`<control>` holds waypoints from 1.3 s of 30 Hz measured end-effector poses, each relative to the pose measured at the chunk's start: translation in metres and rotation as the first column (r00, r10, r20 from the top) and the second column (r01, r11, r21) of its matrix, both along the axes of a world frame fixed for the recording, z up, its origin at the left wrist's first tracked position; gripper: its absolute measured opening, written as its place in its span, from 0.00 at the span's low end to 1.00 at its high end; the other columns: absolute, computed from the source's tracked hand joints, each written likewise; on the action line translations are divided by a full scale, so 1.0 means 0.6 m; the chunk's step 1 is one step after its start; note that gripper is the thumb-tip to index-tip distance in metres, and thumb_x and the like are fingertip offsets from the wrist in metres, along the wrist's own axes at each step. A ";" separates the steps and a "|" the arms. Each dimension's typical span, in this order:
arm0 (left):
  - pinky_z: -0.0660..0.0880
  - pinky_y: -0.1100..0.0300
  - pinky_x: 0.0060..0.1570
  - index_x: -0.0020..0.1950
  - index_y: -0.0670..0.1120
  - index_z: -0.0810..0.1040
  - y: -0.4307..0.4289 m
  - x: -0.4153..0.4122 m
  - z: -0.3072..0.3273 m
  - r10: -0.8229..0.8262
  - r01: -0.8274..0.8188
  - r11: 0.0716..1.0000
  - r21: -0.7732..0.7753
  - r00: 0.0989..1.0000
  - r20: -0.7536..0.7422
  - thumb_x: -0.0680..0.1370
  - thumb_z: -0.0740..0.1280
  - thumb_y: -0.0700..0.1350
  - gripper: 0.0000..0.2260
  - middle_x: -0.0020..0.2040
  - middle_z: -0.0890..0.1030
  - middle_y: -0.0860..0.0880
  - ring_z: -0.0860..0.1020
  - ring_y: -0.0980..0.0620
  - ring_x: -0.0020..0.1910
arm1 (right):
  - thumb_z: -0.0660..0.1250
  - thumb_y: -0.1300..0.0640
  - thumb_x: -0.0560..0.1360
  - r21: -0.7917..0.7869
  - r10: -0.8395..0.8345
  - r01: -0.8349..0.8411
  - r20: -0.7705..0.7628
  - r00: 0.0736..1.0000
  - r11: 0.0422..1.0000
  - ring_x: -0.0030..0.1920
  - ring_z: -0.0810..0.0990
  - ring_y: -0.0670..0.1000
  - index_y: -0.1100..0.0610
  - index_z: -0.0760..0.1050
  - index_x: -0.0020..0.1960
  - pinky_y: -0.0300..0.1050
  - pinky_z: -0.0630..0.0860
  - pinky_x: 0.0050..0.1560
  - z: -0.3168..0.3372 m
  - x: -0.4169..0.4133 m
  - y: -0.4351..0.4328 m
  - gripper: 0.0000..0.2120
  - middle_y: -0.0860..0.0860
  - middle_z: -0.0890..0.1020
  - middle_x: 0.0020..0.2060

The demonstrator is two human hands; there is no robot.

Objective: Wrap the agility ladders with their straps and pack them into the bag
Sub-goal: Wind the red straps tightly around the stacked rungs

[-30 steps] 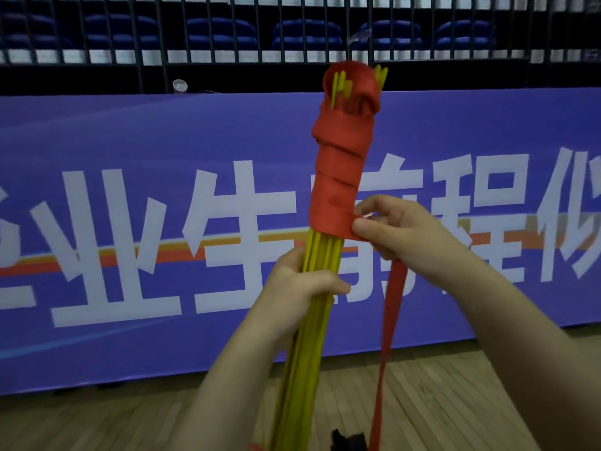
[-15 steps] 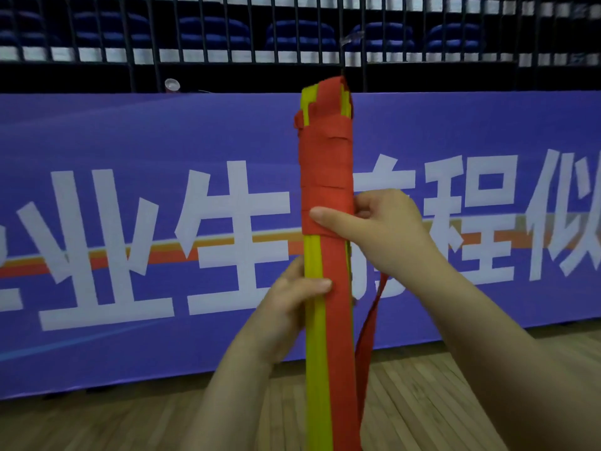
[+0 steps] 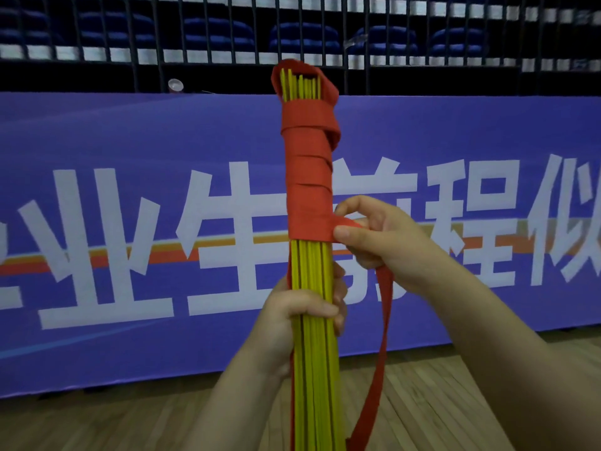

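Beside ladder bundle [image 3: 312,271], rt hand [image 3: 390,245] now pinches strap [image 3: 309,190]; bundle's rotated.

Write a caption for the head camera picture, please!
Left hand grips upright yellow ladder rungs while right hand pinches the red strap wound round their top, before a purple banner.

Head-worn camera faces forward at the banner [image 3: 97,141], seemingly near.

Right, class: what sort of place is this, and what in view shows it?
Probably an indoor sports arena: a wooden court floor, a long purple banner along its edge, and rows of blue spectator seats above it.
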State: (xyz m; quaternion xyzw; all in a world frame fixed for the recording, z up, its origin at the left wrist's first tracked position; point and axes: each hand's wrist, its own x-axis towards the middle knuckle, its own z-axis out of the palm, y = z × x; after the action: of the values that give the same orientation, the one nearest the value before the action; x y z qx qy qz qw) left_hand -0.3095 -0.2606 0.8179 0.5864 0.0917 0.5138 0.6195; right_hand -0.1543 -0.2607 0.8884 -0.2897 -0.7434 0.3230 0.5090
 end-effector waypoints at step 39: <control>0.74 0.56 0.39 0.57 0.35 0.69 -0.016 0.003 -0.020 -0.515 0.515 0.857 0.015 0.857 0.007 0.60 0.72 0.43 0.28 0.39 0.77 0.43 0.78 0.47 0.34 | 0.76 0.36 0.54 0.008 0.272 -0.274 0.095 0.958 0.962 0.19 0.73 0.43 0.50 0.82 0.34 0.32 0.68 0.20 -0.017 -0.025 -0.027 0.20 0.45 0.79 0.22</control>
State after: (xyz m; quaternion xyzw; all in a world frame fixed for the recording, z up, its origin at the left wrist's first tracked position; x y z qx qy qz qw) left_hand -0.3079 -0.2702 0.8061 0.5906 -0.0750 0.3332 0.7311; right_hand -0.1694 -0.2769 0.8782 -0.1938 -0.8024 0.3685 0.4276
